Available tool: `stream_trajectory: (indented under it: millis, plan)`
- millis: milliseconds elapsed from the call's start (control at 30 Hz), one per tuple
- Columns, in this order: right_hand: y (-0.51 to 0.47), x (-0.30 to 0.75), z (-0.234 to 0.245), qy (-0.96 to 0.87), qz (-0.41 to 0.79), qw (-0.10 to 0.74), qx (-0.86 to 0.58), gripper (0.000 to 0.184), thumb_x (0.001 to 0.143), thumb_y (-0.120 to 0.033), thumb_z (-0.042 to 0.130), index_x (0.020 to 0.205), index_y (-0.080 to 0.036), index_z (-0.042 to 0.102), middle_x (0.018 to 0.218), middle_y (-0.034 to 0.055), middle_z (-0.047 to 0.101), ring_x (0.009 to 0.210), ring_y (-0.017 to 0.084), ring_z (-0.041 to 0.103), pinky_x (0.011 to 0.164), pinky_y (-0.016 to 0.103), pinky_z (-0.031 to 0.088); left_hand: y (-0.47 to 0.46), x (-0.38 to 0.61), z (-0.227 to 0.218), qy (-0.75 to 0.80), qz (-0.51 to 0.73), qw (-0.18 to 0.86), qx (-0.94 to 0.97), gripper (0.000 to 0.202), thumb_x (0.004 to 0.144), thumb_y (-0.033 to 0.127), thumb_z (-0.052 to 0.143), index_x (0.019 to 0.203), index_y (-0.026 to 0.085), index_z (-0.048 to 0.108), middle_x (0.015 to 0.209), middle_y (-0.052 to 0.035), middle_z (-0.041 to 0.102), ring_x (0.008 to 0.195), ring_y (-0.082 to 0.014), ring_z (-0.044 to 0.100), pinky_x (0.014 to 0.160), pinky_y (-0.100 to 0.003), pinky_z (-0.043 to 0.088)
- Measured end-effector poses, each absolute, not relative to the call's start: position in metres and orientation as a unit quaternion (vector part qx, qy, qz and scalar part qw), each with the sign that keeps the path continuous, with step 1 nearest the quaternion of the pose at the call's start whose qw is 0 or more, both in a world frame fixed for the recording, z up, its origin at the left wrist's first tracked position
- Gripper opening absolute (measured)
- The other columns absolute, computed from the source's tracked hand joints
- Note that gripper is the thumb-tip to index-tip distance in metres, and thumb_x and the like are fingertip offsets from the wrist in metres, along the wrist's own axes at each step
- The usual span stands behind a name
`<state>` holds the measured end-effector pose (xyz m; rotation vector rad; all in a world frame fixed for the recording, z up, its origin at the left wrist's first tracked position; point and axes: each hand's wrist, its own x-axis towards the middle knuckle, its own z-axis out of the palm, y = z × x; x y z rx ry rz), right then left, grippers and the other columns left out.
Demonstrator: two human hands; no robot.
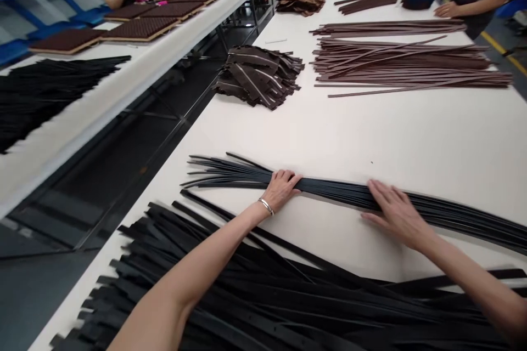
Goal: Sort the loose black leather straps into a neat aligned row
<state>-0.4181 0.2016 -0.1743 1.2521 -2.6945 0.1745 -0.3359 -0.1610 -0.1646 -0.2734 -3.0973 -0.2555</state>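
A long bundle of thin black strips (333, 192) lies across the white table (370, 131) in front of me. My left hand (282, 187), with a bracelet at the wrist, rests on the bundle near its fanned-out left end, fingers stretched flat. My right hand (395, 211) lies flat on the same bundle further right, fingers spread and pressing down. Neither hand grips anything. A large heap of wider black strips (263, 290) covers the near edge of the table under my forearms.
Further back lie a pile of short dark brown pieces (257, 75), long brown strips (407, 63) and another brown pile (300, 1). A person's hands (447, 9) work at the far right. A parallel table (123, 82) on the left holds black strips and brown mats; another person sits there.
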Motion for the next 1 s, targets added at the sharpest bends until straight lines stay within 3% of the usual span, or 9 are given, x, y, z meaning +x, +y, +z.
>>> stream_trajectory:
  millis: [133, 367, 467, 567, 633, 700, 767, 867, 1000]
  plan:
    - [0.171, -0.411, -0.189, -0.893, 0.093, 0.089, 0.431, 0.055, 0.098, -0.036, 0.039, 0.151, -0.024, 0.029, 0.128, 0.0147, 0.057, 0.118, 0.031, 0.051, 0.099, 0.047, 0.042, -0.232, -0.321, -0.163, -0.995, -0.04, -0.013, -0.092, 0.049, 0.09, 0.035, 0.055, 0.136, 0.022, 0.046, 0.126, -0.0128, 0.054, 0.113, -0.029, 0.046, 0.102, -0.045, 0.036]
    - [0.188, -0.418, -0.193, -0.894, 0.07, 0.092, 0.433, 0.059, 0.097, -0.029, 0.042, 0.153, -0.027, 0.023, 0.124, 0.0134, 0.058, 0.112, 0.032, 0.051, 0.09, 0.047, 0.043, -0.409, -0.251, -0.129, -0.989, 0.075, -0.025, 0.122, 0.045, 0.09, 0.033, 0.049, 0.13, 0.015, 0.054, 0.127, -0.0209, 0.053, 0.115, -0.0388, 0.049, 0.096, -0.053, 0.042]
    - [0.168, -0.414, -0.183, -0.891, 0.094, 0.082, 0.437, 0.055, 0.098, -0.026, 0.041, 0.152, -0.025, 0.027, 0.126, 0.0133, 0.057, 0.117, 0.03, 0.049, 0.096, 0.046, 0.041, -0.356, -0.267, -0.123, -0.996, 0.053, 0.065, 0.038, 0.072, 0.085, 0.039, 0.058, 0.146, 0.011, 0.033, 0.151, -0.0253, 0.028, 0.138, -0.0427, 0.028, 0.108, -0.058, 0.031]
    - [0.14, -0.416, -0.172, -0.887, 0.102, 0.07, 0.445, 0.049, 0.099, -0.026, 0.039, 0.148, -0.022, 0.035, 0.127, 0.0124, 0.058, 0.118, 0.027, 0.05, 0.099, 0.044, 0.04, -0.235, -0.311, -0.135, -0.988, -0.025, 0.057, -0.143, 0.09, 0.081, 0.056, 0.061, 0.151, 0.019, 0.018, 0.157, -0.0182, 0.024, 0.143, -0.0344, 0.023, 0.116, -0.052, 0.024]
    - [0.127, -0.423, -0.168, -0.886, 0.1, 0.069, 0.448, 0.047, 0.099, -0.027, 0.04, 0.146, -0.021, 0.038, 0.128, 0.0114, 0.058, 0.118, 0.026, 0.05, 0.1, 0.043, 0.041, -0.16, -0.341, -0.148, -0.978, -0.048, 0.05, -0.194, 0.085, 0.084, 0.052, 0.059, 0.15, 0.016, 0.02, 0.153, -0.018, 0.033, 0.14, -0.0327, 0.031, 0.115, -0.051, 0.025]
    - [0.131, -0.433, -0.169, -0.883, 0.093, 0.071, 0.455, 0.049, 0.099, -0.029, 0.041, 0.147, -0.021, 0.035, 0.131, 0.0105, 0.057, 0.119, 0.024, 0.051, 0.1, 0.042, 0.042, -0.113, -0.366, -0.16, -0.977, -0.048, 0.049, -0.203, 0.063, 0.091, 0.036, 0.054, 0.146, 0.015, 0.031, 0.14, -0.0154, 0.05, 0.126, -0.03, 0.046, 0.111, -0.049, 0.031]
    - [0.164, -0.445, -0.172, -0.883, 0.076, 0.08, 0.456, 0.051, 0.099, -0.031, 0.041, 0.149, -0.022, 0.032, 0.134, 0.01, 0.056, 0.121, 0.024, 0.05, 0.1, 0.042, 0.043, -0.098, -0.382, -0.17, -0.976, -0.039, 0.052, -0.206, 0.049, 0.095, 0.024, 0.047, 0.142, 0.015, 0.038, 0.127, -0.013, 0.059, 0.112, -0.0275, 0.053, 0.102, -0.045, 0.039]
    - [0.268, -0.457, -0.18, -0.905, 0.04, 0.115, 0.408, 0.052, 0.098, -0.03, 0.04, 0.149, -0.023, 0.032, 0.135, 0.011, 0.056, 0.122, 0.027, 0.051, 0.098, 0.045, 0.044, -0.107, -0.39, -0.176, -0.973, -0.027, 0.06, -0.22, 0.045, 0.096, 0.021, 0.042, 0.141, 0.014, 0.04, 0.121, -0.0132, 0.06, 0.107, -0.0271, 0.053, 0.094, -0.042, 0.043]
    - [0.431, -0.456, -0.196, -0.959, -0.014, 0.14, 0.247, 0.048, 0.096, -0.033, 0.04, 0.143, -0.025, 0.043, 0.125, 0.0131, 0.062, 0.11, 0.031, 0.059, 0.092, 0.05, 0.045, -0.117, -0.387, -0.172, -0.972, -0.033, 0.054, -0.227, 0.044, 0.096, 0.023, 0.04, 0.139, 0.016, 0.042, 0.121, -0.013, 0.06, 0.107, -0.0271, 0.052, 0.095, -0.043, 0.043]
